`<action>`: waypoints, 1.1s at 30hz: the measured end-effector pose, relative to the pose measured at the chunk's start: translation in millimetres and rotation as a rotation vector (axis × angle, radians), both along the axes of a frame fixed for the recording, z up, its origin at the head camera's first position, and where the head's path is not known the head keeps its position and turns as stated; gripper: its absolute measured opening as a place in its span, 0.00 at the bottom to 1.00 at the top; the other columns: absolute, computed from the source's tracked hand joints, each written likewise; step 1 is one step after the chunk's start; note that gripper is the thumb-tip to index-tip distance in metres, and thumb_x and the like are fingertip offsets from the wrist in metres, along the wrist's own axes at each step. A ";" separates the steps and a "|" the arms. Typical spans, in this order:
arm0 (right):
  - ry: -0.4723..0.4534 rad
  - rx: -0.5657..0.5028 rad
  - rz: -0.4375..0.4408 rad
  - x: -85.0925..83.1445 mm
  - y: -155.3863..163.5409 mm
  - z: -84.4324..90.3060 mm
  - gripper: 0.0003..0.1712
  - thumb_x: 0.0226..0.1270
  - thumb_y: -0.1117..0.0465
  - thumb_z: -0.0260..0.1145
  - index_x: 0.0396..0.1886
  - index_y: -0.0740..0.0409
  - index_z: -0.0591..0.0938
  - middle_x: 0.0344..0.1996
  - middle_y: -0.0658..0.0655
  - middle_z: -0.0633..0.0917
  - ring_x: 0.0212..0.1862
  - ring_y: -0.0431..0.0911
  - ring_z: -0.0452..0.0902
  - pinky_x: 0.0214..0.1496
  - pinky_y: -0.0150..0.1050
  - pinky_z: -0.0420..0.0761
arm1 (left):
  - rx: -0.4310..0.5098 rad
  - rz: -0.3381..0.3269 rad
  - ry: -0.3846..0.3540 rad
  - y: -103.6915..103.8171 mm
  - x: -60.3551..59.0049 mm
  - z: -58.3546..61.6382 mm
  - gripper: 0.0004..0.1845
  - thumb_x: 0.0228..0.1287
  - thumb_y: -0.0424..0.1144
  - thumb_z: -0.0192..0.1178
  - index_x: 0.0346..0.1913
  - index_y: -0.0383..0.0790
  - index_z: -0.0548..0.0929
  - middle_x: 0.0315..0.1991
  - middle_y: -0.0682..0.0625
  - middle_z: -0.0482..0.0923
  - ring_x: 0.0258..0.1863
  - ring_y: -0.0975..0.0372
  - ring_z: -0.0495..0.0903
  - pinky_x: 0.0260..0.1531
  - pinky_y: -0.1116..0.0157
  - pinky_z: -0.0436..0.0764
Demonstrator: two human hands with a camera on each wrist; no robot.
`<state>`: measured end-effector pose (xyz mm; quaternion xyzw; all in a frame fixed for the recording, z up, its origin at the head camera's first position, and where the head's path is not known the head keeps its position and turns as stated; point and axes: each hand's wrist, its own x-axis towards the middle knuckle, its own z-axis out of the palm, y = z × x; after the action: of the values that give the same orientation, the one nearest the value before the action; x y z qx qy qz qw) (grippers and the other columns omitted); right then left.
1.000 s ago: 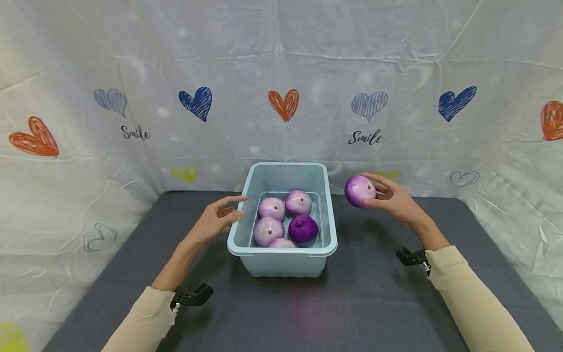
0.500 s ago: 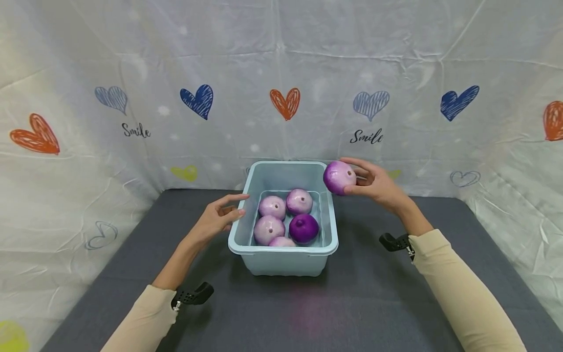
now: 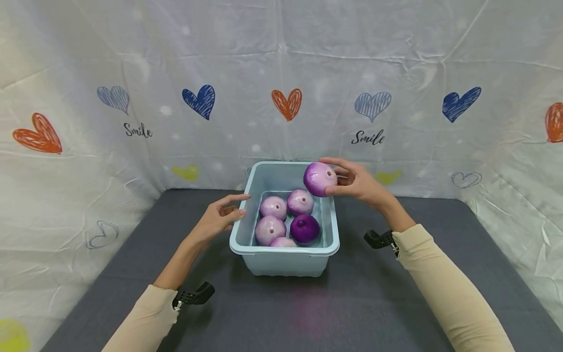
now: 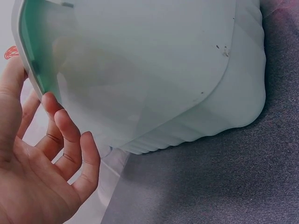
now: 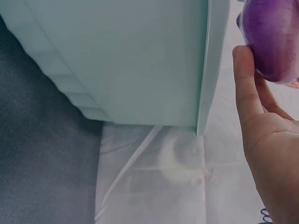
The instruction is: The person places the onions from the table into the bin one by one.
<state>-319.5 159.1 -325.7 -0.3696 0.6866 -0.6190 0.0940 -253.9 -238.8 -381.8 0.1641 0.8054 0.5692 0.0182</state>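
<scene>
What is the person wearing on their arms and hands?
Both arms wear long cream-coloured sleeves that end at the wrist. A small black strap-on mount sits at the left wrist, and another black strap-on mount at the right. The left hand and right hand are bare: no gloves.

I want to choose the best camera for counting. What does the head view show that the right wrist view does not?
Only the head view shows the five onions lying inside the bin, the left hand beside its left rim, and the heart-printed backdrop. Only the right wrist view shows the bin's outer wall close up, with white cloth below it. Both show the right hand gripping a purple onion at the light blue bin.
</scene>
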 end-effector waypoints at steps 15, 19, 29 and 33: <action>-0.017 -0.069 -0.009 3.3 14.2 -8.1 0.36 0.70 0.71 0.68 0.75 0.57 0.70 0.63 0.69 0.75 0.61 0.65 0.74 0.58 0.52 0.77 | -0.016 0.003 0.001 1.2 0.1 -0.3 0.26 0.74 0.43 0.63 0.72 0.46 0.75 0.58 0.36 0.79 0.47 0.54 0.77 0.42 0.49 0.76; 0.006 -0.065 -0.050 3.7 24.3 -15.6 0.31 0.72 0.70 0.66 0.73 0.59 0.71 0.63 0.72 0.74 0.61 0.67 0.74 0.57 0.52 0.77 | -0.013 0.007 0.003 0.1 0.6 1.7 0.26 0.74 0.44 0.63 0.72 0.47 0.75 0.57 0.38 0.80 0.48 0.53 0.77 0.44 0.49 0.77; 0.067 0.023 -0.216 21.4 65.3 -36.0 0.23 0.83 0.60 0.55 0.71 0.63 0.73 0.63 0.65 0.76 0.61 0.59 0.76 0.60 0.46 0.76 | -0.028 -0.004 0.102 -0.3 3.3 3.7 0.29 0.75 0.40 0.63 0.75 0.47 0.70 0.35 0.40 0.79 0.32 0.57 0.74 0.34 0.60 0.77; 0.136 0.172 -0.327 32.0 90.0 -46.3 0.25 0.85 0.56 0.50 0.74 0.63 0.70 0.69 0.64 0.71 0.66 0.57 0.71 0.65 0.52 0.70 | 0.019 0.049 0.160 -6.1 8.2 6.3 0.36 0.77 0.41 0.59 0.81 0.55 0.57 0.46 0.38 0.78 0.42 0.52 0.79 0.41 0.58 0.81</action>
<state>-287.6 249.1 -371.9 -0.2847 0.7927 -0.5386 -0.0234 -245.8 -244.8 -375.5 0.1896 0.8028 0.5620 -0.0616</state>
